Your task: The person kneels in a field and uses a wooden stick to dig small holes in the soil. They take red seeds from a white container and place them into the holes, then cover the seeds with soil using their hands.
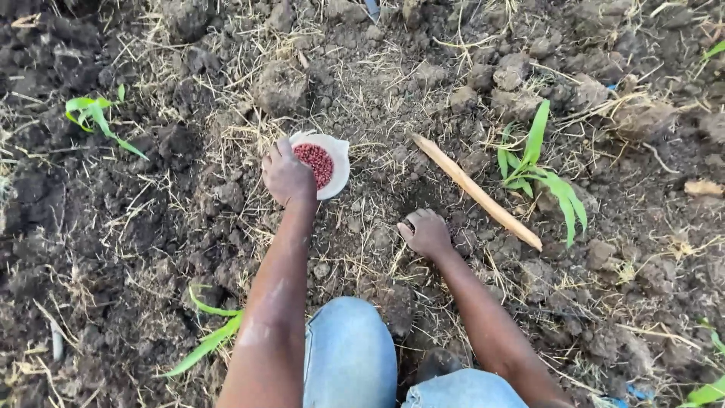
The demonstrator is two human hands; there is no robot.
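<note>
On soil, left hand [288, 176] holds bowl [334, 162] of red seeds [314, 162].

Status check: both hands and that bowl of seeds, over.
Left hand gripping the white bowl of red seeds. Right hand fingers curled, pressed into the soil. Wooden stick lies beside it, untouched.

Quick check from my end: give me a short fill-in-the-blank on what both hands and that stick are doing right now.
The left hand grips a white bowl filled with ____ seeds.
The right hand presses its fingers into the ____.
The wooden stick lies on the ground, touched by ____ hand.

Missing words: red; soil; neither
</note>
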